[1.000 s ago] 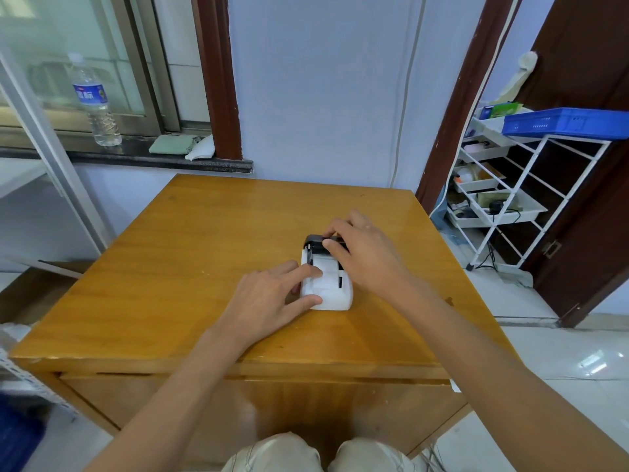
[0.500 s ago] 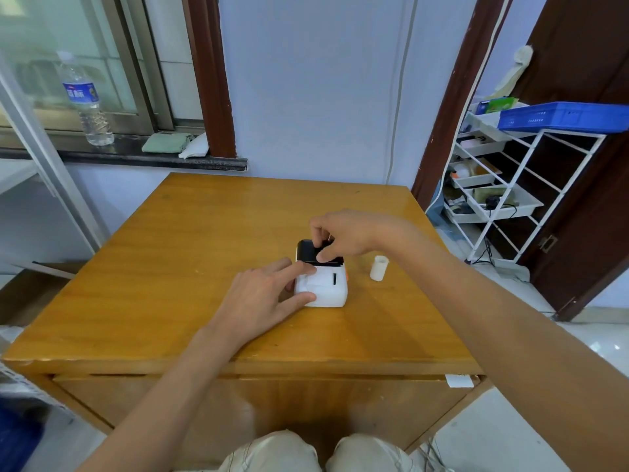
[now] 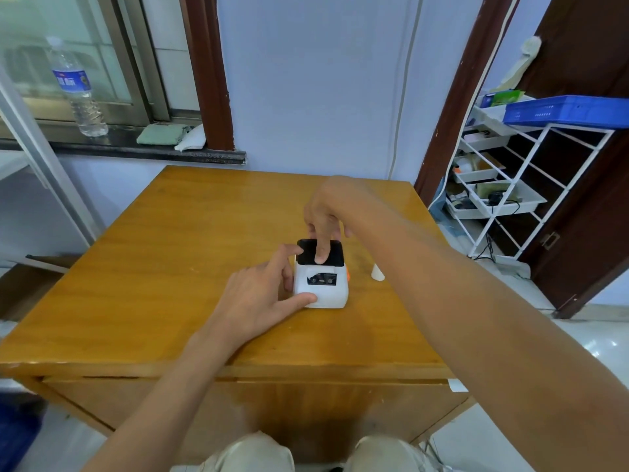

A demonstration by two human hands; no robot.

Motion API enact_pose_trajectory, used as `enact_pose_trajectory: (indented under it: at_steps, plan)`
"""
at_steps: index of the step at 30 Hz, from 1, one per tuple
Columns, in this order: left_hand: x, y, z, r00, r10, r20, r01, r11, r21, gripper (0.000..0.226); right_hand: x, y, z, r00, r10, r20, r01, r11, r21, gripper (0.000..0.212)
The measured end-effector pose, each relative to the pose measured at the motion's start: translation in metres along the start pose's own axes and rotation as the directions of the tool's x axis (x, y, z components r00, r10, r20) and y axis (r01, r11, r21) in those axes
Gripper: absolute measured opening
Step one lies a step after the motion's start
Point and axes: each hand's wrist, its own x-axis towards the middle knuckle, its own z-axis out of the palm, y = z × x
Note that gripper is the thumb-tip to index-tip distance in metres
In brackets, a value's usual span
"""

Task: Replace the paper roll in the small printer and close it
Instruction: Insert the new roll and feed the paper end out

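Note:
A small white printer (image 3: 332,294) with a black lid (image 3: 306,251) sits near the middle of the wooden table (image 3: 163,267). The black lid stands tilted up from the body. My left hand (image 3: 258,298) holds the printer's left side, thumb on its front corner and index finger at the lid's left edge. My right hand (image 3: 325,212) comes from above, one finger pressed on the face of the lid. A small white paper roll (image 3: 377,272) stands on the table to the right of the printer, partly hidden by my right forearm.
A water bottle (image 3: 76,93) and folded cloths (image 3: 163,134) sit on the window sill at the back left. A white rack (image 3: 510,185) with trays and a blue crate (image 3: 571,110) stands to the right of the table, beside a dark door.
My right hand rose from lying over the printer to reaching down from above, and the black lid has swung up. The paper roll came into sight. My left hand stayed on the printer's side.

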Motion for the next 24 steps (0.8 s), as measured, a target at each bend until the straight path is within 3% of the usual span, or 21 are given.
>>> enact_pose_trajectory:
  at_steps: [9, 13, 18, 21, 24]
  plan:
    - [0.008, 0.001, 0.003, 0.998, -0.064, 0.027, 0.062, 0.997, 0.048, 0.086, 0.014, 0.016, 0.010, 0.998, -0.064, -0.009, 0.064, 0.982, 0.179, 0.060]
    - [0.012, 0.001, 0.002, 0.990, -0.129, 0.055, 0.129, 0.992, 0.001, 0.084, 0.001, 0.013, 0.016, 0.995, -0.068, -0.069, 0.082, 0.972, 0.221, 0.066]
    - [0.015, 0.003, 0.001, 0.982, -0.171, 0.082, 0.172, 0.985, -0.012, 0.081, -0.018, 0.008, 0.031, 0.979, 0.032, -0.203, -0.015, 0.996, 0.084, 0.079]
    - [0.013, 0.009, -0.002, 0.967, -0.237, 0.093, 0.241, 0.970, -0.026, 0.078, -0.038, 0.005, 0.052, 0.905, 0.018, -0.426, -0.002, 0.999, 0.037, 0.073]
    - [0.009, 0.019, -0.004, 0.945, -0.304, 0.118, 0.309, 0.951, -0.028, 0.079, -0.049, 0.003, 0.096, 0.714, 0.063, -0.697, 0.145, 0.961, 0.235, 0.051]
